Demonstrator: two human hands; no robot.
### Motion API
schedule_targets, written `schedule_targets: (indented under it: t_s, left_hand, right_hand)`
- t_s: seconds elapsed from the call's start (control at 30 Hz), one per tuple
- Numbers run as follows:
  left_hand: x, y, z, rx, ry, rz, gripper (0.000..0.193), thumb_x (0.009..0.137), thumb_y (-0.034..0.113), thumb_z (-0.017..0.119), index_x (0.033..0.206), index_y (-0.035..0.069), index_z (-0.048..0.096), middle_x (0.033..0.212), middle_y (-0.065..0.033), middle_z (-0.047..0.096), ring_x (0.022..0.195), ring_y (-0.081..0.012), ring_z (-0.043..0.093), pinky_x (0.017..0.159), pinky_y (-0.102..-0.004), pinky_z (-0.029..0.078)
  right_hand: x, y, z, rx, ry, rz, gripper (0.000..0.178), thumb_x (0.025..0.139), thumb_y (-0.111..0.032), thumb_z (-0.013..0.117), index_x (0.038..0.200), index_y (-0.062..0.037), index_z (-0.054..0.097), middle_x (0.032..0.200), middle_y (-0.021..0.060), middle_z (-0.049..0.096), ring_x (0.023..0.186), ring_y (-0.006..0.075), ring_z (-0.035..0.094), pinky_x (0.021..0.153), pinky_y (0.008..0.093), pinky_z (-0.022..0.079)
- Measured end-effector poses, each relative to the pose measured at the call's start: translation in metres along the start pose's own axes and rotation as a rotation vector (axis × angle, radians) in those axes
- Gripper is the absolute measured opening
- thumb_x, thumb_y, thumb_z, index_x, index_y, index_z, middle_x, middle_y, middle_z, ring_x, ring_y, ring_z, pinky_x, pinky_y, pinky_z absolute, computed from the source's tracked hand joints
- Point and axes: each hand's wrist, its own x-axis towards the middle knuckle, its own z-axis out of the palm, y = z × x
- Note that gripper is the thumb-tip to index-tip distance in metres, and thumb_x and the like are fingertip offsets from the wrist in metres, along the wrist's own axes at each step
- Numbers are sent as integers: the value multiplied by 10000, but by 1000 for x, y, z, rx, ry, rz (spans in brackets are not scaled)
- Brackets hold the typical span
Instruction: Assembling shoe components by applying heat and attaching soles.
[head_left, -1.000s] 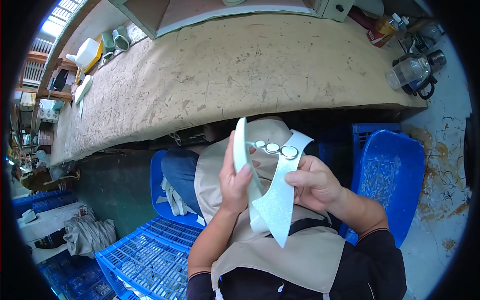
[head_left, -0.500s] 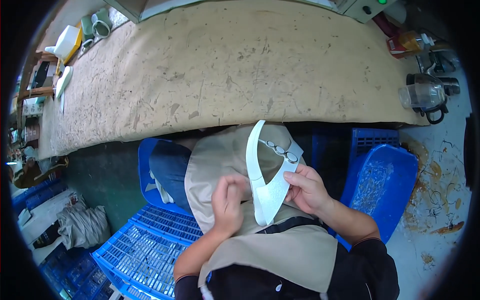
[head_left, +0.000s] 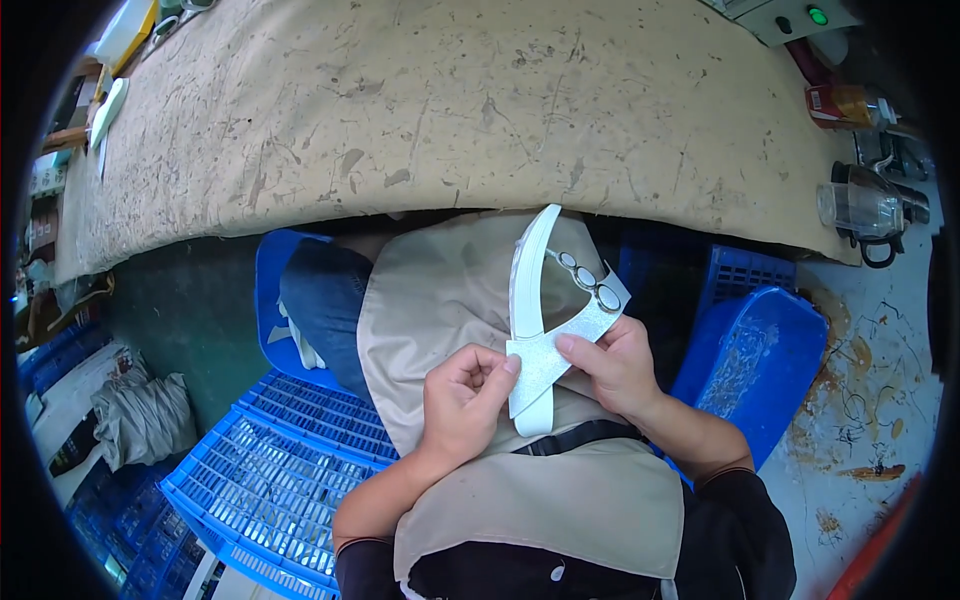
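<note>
Over my lap, both hands hold a white sandal (head_left: 530,300) with a long narrow sole that curves to a tip near the table edge. A wide, glittery white strap (head_left: 545,362) crosses it, and several round ornaments (head_left: 586,277) run in a row along the strap's far right part. My left hand (head_left: 465,402) pinches the strap's left edge between thumb and curled fingers. On the other side my right hand (head_left: 618,372) grips the strap, thumb on top; its fingers are mostly hidden underneath. The sandal's rounded near end (head_left: 535,415) sticks out toward my waist.
A worn tan-covered table (head_left: 420,110) spans the far side. Blue crates (head_left: 270,470) stand at my left, and a blue bin (head_left: 750,360) at my right. A glass pot (head_left: 865,205) and a bottle (head_left: 845,107) sit at far right. Grey cloth (head_left: 145,420) lies at left.
My left hand has come in from beside the sandal and now pinches the strap's left edge. The sandal has tilted to the right, and the strap now lies across the sole. The view has shifted.
</note>
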Motion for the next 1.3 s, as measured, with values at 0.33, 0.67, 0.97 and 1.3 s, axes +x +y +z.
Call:
schedule_targets:
  t_s: [0.33,0.67,0.97,1.3]
  left_hand:
    - [6,-4,-1,25,-29,-75,147,941,99,644,859,-20,615,695,-24,602,572,-55,506,542,-182,426]
    - [-3,-1,-9,-57,-110,-157,166,950,137,643,864,1,602,713,-24,592,619,-70,536,598,-191,463]
    - [-7,-4,-20,237,-233,-58,174,941,134,631,824,18,575,719,-19,570,630,-89,486,603,-225,429]
    - [5,-28,-9,225,-171,8,288,901,180,660,1088,-12,552,948,-113,575,784,-189,565,719,-305,490]
  right_hand:
    - [2,-7,-3,-135,8,51,180,863,39,650,1041,58,659,902,140,708,714,150,661,620,217,549]
    - [3,-8,2,-249,6,-92,160,877,27,641,1031,68,655,878,138,706,688,141,653,599,214,544]
    - [6,-7,6,-205,-5,-46,141,884,20,633,1008,80,657,849,141,702,643,146,647,540,208,530]
    - [7,-1,2,-298,118,23,128,851,-33,636,945,53,646,758,88,659,559,121,572,498,215,471]
